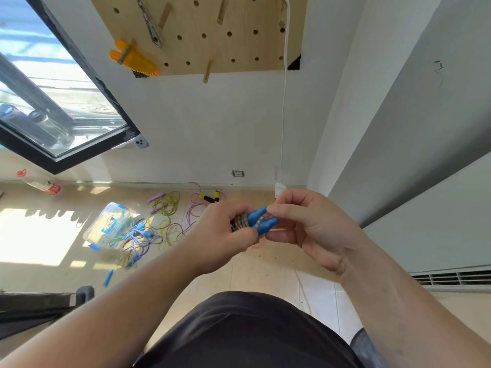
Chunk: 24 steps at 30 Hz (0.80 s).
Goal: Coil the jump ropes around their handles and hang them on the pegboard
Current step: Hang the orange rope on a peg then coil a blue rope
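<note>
Both hands hold one jump rope at chest height in the middle of the view. Its two blue handles point(261, 221) lie side by side with a multicoloured cord coiled round them. My left hand point(220, 235) grips the coiled end of the handles. My right hand point(305, 224) pinches the cord against the handle tips. The wooden pegboard point(225, 41) hangs on the wall above, with several wooden pegs sticking out. An orange-handled rope point(132, 58) hangs on a peg at its lower left.
Loose ropes lie tangled on the floor by the wall: blue-handled point(140, 235), purple-handled with a green cord point(162, 205), yellow-and-black handles point(210, 197). A clear plastic box with blue clips point(106, 227) lies beside them. A white cord point(284, 102) hangs down the wall. An open window point(53, 102) is at left.
</note>
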Motion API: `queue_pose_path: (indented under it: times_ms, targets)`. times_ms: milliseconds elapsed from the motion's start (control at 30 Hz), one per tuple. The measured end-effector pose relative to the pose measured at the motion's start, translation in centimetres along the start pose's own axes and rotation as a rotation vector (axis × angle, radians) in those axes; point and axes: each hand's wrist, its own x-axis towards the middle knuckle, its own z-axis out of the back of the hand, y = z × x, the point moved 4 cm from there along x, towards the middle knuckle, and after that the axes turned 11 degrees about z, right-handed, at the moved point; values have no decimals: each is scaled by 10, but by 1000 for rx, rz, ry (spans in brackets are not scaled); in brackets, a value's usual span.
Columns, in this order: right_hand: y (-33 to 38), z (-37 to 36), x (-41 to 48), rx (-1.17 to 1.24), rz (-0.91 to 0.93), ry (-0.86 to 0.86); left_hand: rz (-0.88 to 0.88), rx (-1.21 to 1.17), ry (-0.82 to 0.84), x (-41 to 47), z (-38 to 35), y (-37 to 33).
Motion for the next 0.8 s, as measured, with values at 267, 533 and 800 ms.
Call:
queue_pose_path:
  times_ms: [267,533,800]
  targets:
    - [7,-4,-11,-505,395,-111,86,-65,27,1,0,6]
    - [-1,-8,-14,-602,395,-122,19,41,-153,2,4,0]
    - [-7,-12,-9,-361,317,-137,31,219,-308,4,9,-8]
